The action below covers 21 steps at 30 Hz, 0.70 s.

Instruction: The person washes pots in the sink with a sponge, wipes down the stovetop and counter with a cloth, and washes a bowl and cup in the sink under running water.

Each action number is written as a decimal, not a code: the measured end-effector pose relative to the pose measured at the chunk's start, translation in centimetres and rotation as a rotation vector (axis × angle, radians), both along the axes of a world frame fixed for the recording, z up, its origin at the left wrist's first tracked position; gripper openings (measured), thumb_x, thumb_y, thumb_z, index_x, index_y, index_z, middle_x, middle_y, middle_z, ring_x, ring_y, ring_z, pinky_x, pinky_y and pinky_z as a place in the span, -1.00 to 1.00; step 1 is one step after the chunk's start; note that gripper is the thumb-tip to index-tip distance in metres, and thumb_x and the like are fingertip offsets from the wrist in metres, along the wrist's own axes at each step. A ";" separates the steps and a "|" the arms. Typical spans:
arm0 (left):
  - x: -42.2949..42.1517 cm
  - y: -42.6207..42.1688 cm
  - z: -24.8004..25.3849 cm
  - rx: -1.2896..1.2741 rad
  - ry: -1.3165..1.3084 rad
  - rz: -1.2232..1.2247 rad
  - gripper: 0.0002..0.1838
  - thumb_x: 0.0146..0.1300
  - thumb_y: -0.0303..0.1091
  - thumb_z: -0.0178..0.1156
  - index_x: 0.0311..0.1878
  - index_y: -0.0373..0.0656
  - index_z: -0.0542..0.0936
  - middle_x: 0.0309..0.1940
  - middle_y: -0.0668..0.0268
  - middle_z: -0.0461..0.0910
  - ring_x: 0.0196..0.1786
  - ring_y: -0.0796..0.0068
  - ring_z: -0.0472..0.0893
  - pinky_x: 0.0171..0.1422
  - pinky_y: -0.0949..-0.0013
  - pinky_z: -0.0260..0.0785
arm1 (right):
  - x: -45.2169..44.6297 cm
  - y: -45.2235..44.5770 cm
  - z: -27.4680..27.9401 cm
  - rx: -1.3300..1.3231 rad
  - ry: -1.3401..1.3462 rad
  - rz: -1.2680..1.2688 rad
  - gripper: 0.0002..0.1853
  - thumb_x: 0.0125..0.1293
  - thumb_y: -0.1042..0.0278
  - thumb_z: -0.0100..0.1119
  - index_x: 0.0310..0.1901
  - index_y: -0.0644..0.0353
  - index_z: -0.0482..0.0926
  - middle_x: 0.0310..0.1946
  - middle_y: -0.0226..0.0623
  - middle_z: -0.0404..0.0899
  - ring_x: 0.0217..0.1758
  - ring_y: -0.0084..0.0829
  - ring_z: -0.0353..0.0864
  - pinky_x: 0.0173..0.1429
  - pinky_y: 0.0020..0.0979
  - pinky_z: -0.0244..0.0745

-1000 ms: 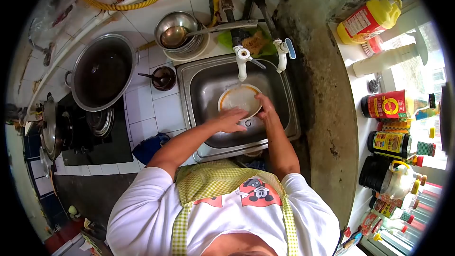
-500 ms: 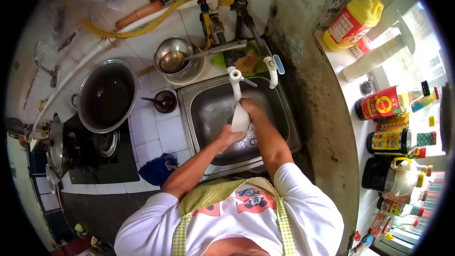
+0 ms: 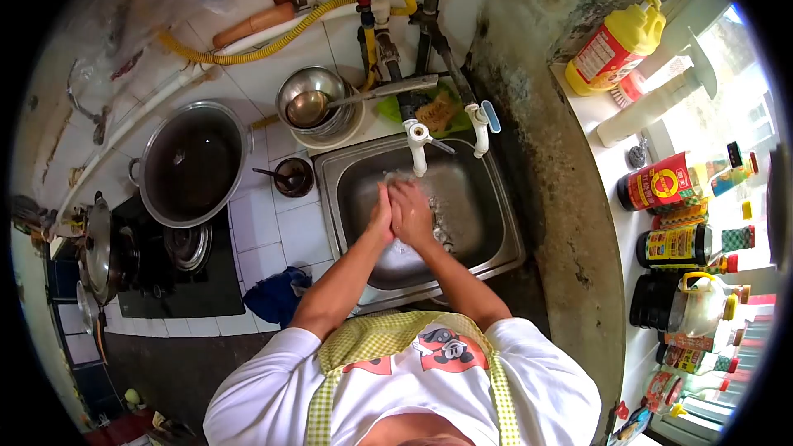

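My left hand (image 3: 381, 213) and my right hand (image 3: 410, 210) are pressed together over the steel sink (image 3: 471, 198). Their fingers are closed against each other, with the right hand lying across the left. What sits between the palms, if anything, is hidden. A blurred whitish patch shows at the fingertips, and another pale, shiny patch lies just below the hands; I cannot make out either. Just beyond the fingers hangs a white tap (image 3: 418, 149). Wet glints show on the sink floor right of my hands.
A second white tap (image 3: 478, 130) stands at the sink's back right. Left are a ladle (image 3: 309, 108) on stacked bowls, a small dark bowl (image 3: 293, 177), a large pot (image 3: 197, 161) and a blue cloth (image 3: 278, 295). Several bottles (image 3: 676, 246) line the right sill.
The white oblong thing held in both hands under the tap no longer shows plainly. My hands have come together and moved left and slightly away from the tap.
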<state>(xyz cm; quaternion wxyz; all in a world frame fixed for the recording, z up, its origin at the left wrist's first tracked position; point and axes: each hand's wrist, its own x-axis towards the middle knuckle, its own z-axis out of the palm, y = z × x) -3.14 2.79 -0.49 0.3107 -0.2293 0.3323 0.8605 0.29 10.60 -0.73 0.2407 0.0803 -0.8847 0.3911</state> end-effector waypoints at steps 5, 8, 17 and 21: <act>0.9 -0.8 -4.8 0.304 -0.111 0.081 -0.21 0.20 0.33 -0.45 0.13 -0.20 0.32 0.06 0.19 0.39 0.11 0.21 0.39 0.23 0.08 0.19 | 3.9 -0.4 -0.8 0.059 -0.197 -0.045 -0.67 0.18 0.34 -0.13 -0.01 0.09 0.45 0.09 -0.24 0.32 0.26 -0.09 0.14 0.24 0.08 -0.05; 2.3 -1.0 -5.7 0.366 0.000 0.110 -0.27 0.25 0.26 -0.46 0.15 -0.18 0.30 0.10 0.17 0.36 0.16 0.19 0.34 0.27 0.06 0.13 | 5.5 0.1 -1.5 0.053 -0.185 -0.256 -0.65 0.23 0.32 -0.24 0.00 0.14 0.43 0.08 -0.14 0.32 0.23 -0.06 0.18 0.24 -0.02 0.02; 2.7 -2.5 -2.6 0.306 -0.036 -0.020 -0.42 0.30 0.12 -0.32 0.20 -0.11 0.25 0.17 0.23 0.30 0.21 0.21 0.29 0.27 0.07 0.12 | -3.2 8.6 -8.6 -1.343 -1.015 -0.294 -0.58 0.24 0.11 -0.18 -0.06 0.25 0.46 -0.12 -0.14 0.47 -0.10 -0.30 0.47 -0.02 -0.31 0.36; 1.7 -2.3 -1.3 0.047 0.056 -0.101 -0.43 0.28 0.12 -0.20 0.14 -0.14 0.31 0.11 0.25 0.36 0.16 0.26 0.35 0.22 0.13 0.20 | -8.2 8.4 -10.8 -0.635 -0.902 -0.042 -0.61 0.21 0.09 -0.15 -0.21 0.26 0.51 -0.29 -0.14 0.55 -0.31 -0.23 0.54 -0.16 -0.26 0.44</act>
